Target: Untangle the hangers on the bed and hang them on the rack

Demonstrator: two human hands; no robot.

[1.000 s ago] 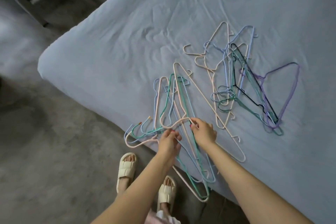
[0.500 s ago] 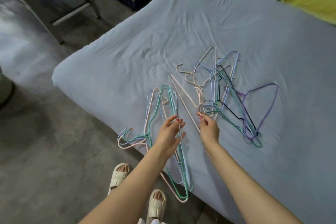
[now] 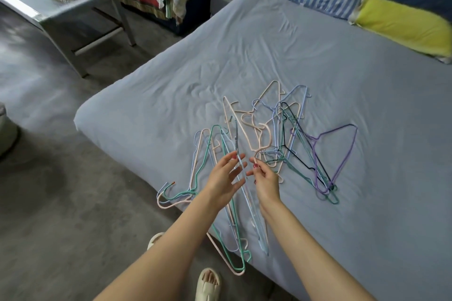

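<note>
A: At the bed's near edge, item one: right hand (image 3: 265, 182), thumb and forefinger pinching the wire of a peach hanger (image 3: 252, 138) that lifts clear of the sheet. Item two: left hand (image 3: 223, 182), fingers spread and straight, gripping nothing, a pale blue hanger (image 3: 241, 161) running across the fingertips.

B: And farther out?

A: Item three: left cluster (image 3: 212, 178), green, peach and blue, hooks overhanging the mattress edge. Item four: right tangle (image 3: 300, 144), blue, green, one black, one purple hanger (image 3: 342, 154) lying at its outer side. All of it rests on the grey-blue bed (image 3: 293, 51). No rack in view.

B: Handling advice?

A: Judgement only: steady the neighbouring wires with the free hand, draw the peach one out along its own plane, hook last, so it does not snag the rest.
</note>
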